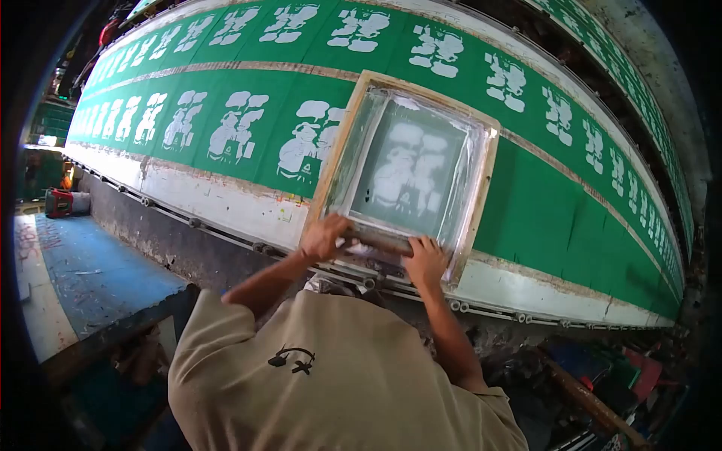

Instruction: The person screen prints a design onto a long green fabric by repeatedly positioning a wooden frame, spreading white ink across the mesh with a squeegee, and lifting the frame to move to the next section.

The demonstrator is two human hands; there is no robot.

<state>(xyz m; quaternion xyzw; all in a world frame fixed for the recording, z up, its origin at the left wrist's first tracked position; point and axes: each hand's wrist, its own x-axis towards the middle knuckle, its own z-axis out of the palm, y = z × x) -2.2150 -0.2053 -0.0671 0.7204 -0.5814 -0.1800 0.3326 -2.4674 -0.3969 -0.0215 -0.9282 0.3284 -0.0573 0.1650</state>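
A wooden-framed printing screen (487,177) lies over green fabric pieces (541,199) on the long table. Pale figure shapes show through its mesh (406,173). Near the screen's lower edge, inside the frame, is a squeegee (382,240) with a brown bar-like handle. My left hand (325,238) is closed round the handle's left end. At its right end, my right hand (426,261) grips with the fingers over the top. The squeegee's blade is mostly hidden beneath the handle and hands.
Rows of white figure prints (239,128) cover the green pieces left of the screen and along the far side. A rail with bolts (195,223) follows the table's near edge. At left stands a blue-topped bench (113,263) with a red container (59,203).
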